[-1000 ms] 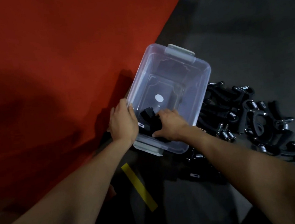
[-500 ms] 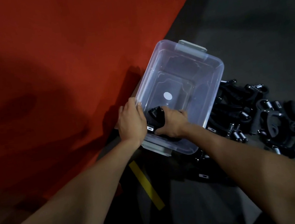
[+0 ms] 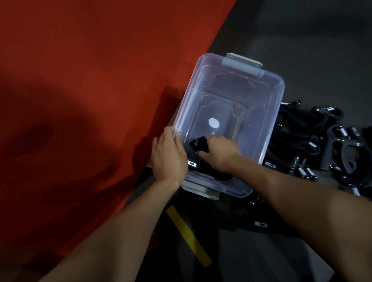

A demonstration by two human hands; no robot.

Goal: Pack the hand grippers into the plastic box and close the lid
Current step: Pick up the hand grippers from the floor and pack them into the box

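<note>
**Seating the first gripper in the near corner of the box**

Pressing down inside the plastic box [image 3: 272, 111], the right hand [image 3: 223, 154] has its fingers curled over a black hand gripper [image 3: 198, 145] at the box's near end; whether it truly grips or only pushes, I cannot tell. The left hand [image 3: 169, 158] is wrapped around the box's near-left corner, fingers over the rim, steadying it.

The rest of the box floor looks bare, so packing has, by my judgement, barely begun. The pile of hand grippers [image 3: 345, 151] lies on the grey floor [image 3: 307, 32] just right of the box, some touching its wall. Left of the box runs a red surface [image 3: 79, 83]; a yellow strip [image 3: 188, 236] lies on the floor nearer the person.

Risks: a gripper laid crooked could waste room and later hold the lid proud. Springs and handles in the pile look tangled, so lifting one may drag others. No lid is visible, so closing may need a search.
</note>
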